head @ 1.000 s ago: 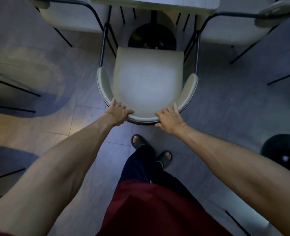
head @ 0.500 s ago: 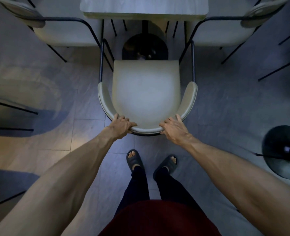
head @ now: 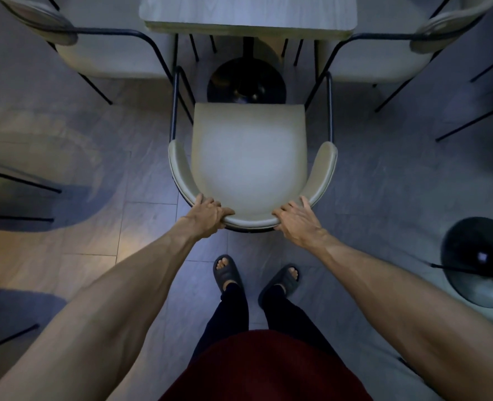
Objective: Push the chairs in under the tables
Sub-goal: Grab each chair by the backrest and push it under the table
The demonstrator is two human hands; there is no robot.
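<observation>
A pale beige chair (head: pixel 248 157) with a curved backrest and thin black legs stands in front of me, facing a light wooden table (head: pixel 248 15) at the top of view. Its seat front sits short of the table edge, over the table's round black base (head: pixel 246 82). My left hand (head: pixel 207 212) grips the left part of the curved backrest. My right hand (head: pixel 296 218) holds the right part of the same backrest, fingers spread over its rim.
A matching chair (head: pixel 106 50) stands at the table's left side and another chair (head: pixel 384 53) at its right. A second round black table base (head: pixel 482 261) lies on the tiled floor at the right. Black chair legs (head: pixel 17 180) show at the left edge. My sandalled feet (head: pixel 228 273) stand behind the chair.
The chair sits lower in view and the table edge has come into fuller view. My feet have come side by side. Both hands stay on the backrest.
</observation>
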